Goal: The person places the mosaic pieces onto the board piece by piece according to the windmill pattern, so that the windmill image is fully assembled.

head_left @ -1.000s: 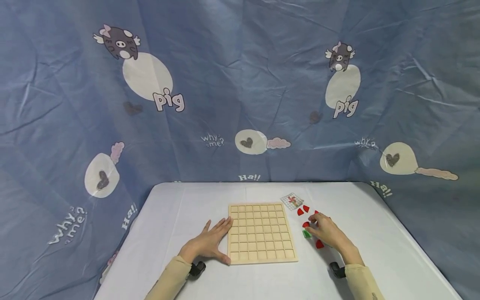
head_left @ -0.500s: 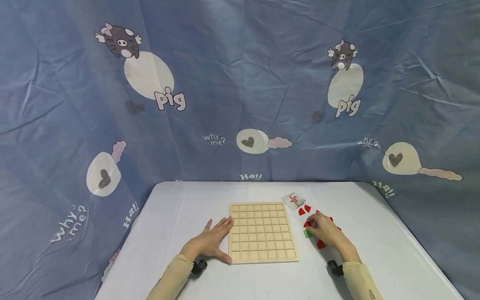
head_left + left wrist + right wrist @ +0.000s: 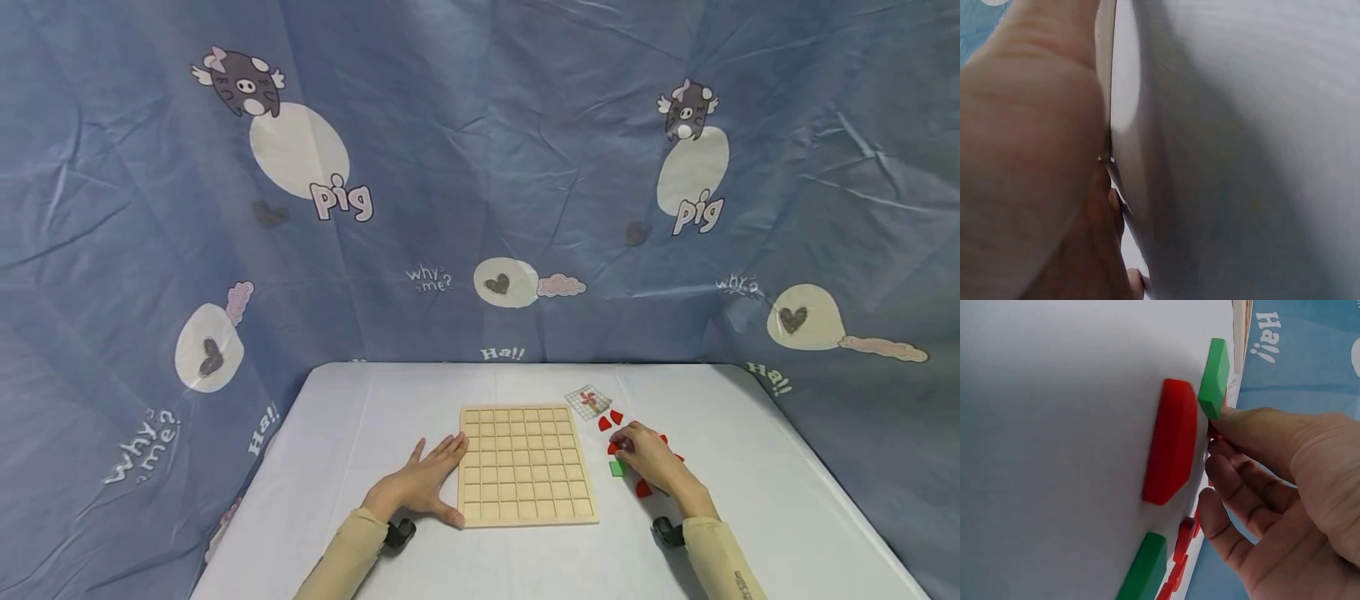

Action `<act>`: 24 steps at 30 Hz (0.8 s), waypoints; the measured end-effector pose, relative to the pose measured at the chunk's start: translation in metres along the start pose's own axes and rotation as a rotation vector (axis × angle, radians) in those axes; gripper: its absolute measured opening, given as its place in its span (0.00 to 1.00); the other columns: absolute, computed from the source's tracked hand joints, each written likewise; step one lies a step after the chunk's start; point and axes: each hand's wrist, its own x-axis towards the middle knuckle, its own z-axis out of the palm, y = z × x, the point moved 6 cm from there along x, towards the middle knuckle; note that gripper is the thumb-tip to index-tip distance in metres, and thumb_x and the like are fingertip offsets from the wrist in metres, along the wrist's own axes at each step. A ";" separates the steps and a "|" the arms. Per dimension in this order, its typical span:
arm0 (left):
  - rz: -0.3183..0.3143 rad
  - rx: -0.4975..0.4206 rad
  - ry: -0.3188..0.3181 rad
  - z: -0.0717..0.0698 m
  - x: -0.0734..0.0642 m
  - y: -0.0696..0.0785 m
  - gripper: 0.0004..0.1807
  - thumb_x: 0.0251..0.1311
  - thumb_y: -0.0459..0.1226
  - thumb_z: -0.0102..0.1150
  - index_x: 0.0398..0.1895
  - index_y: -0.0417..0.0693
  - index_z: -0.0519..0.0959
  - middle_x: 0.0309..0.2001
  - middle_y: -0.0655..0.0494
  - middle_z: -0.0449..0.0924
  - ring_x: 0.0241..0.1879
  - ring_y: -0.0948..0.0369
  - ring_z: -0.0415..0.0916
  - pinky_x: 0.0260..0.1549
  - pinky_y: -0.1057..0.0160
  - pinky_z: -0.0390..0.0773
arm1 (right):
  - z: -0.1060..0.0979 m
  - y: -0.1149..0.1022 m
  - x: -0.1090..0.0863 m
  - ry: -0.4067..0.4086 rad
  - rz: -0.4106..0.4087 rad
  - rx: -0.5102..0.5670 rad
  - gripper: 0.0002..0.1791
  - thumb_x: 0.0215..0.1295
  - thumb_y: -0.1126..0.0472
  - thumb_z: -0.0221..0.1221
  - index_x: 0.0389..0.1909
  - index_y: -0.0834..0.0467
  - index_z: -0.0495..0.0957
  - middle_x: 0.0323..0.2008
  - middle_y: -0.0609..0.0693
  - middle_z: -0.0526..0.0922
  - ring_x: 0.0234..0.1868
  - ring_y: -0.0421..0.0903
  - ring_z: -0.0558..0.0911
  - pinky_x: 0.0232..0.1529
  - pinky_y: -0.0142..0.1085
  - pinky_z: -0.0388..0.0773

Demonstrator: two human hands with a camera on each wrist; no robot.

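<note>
In the head view my left hand [image 3: 422, 487] lies spread along the left edge of a wooden grid board [image 3: 527, 467], its fingertips at the upper edge and its thumb at the lower left corner. My right hand [image 3: 651, 460] is to the right of the board, thumb and index finger closed about a small red piece [image 3: 612, 448], partly hidden by the fingers. In the right wrist view a green block [image 3: 1214, 378] stands right at the thumb tip; the other fingers are loosely bent. A bigger red block [image 3: 1171, 444] lies on the table beside them.
A picture card [image 3: 588, 402] with a grid and a red flower-like print lies beyond the board. Two red pieces [image 3: 605, 423] are near it. Another red piece [image 3: 643, 489] lies below the right hand, and more red pieces show around it. A blue printed curtain [image 3: 420, 167] hangs behind the white table [image 3: 405, 400].
My right hand has shifted slightly left and its thumb and index finger have closed in on the small red piece. The green block beside it shows more fully. The left hand stays put.
</note>
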 end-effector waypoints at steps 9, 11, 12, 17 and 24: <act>-0.010 -0.016 -0.006 0.000 -0.001 0.000 0.74 0.31 0.71 0.66 0.77 0.45 0.41 0.79 0.49 0.37 0.78 0.50 0.36 0.71 0.34 0.33 | -0.002 -0.004 0.004 0.000 -0.074 0.006 0.09 0.58 0.67 0.65 0.41 0.59 0.84 0.36 0.46 0.80 0.37 0.41 0.77 0.39 0.39 0.78; -0.011 -0.016 -0.005 0.001 -0.001 -0.001 0.74 0.31 0.71 0.66 0.77 0.45 0.41 0.79 0.50 0.37 0.78 0.50 0.36 0.71 0.34 0.33 | -0.002 -0.003 0.005 -0.008 -0.059 0.009 0.09 0.58 0.66 0.65 0.40 0.59 0.84 0.35 0.46 0.80 0.35 0.41 0.76 0.37 0.37 0.77; -0.010 -0.019 -0.004 0.001 -0.001 -0.001 0.74 0.31 0.71 0.66 0.77 0.45 0.41 0.79 0.49 0.37 0.78 0.50 0.36 0.71 0.34 0.33 | -0.002 -0.003 0.005 -0.012 -0.051 0.012 0.09 0.58 0.66 0.65 0.40 0.58 0.84 0.35 0.46 0.80 0.34 0.40 0.75 0.36 0.37 0.76; -0.008 -0.023 0.001 0.002 0.000 -0.002 0.74 0.30 0.71 0.66 0.77 0.46 0.42 0.79 0.50 0.37 0.78 0.51 0.36 0.71 0.35 0.33 | -0.003 -0.004 0.006 -0.019 -0.046 -0.005 0.08 0.56 0.64 0.67 0.38 0.58 0.83 0.31 0.45 0.77 0.31 0.40 0.72 0.32 0.33 0.72; -0.002 -0.024 0.000 0.003 0.001 -0.004 0.74 0.31 0.71 0.66 0.78 0.47 0.41 0.79 0.50 0.36 0.78 0.51 0.36 0.71 0.35 0.32 | -0.002 -0.003 0.007 -0.016 -0.036 -0.027 0.08 0.56 0.62 0.67 0.37 0.58 0.83 0.29 0.45 0.75 0.30 0.41 0.71 0.31 0.33 0.70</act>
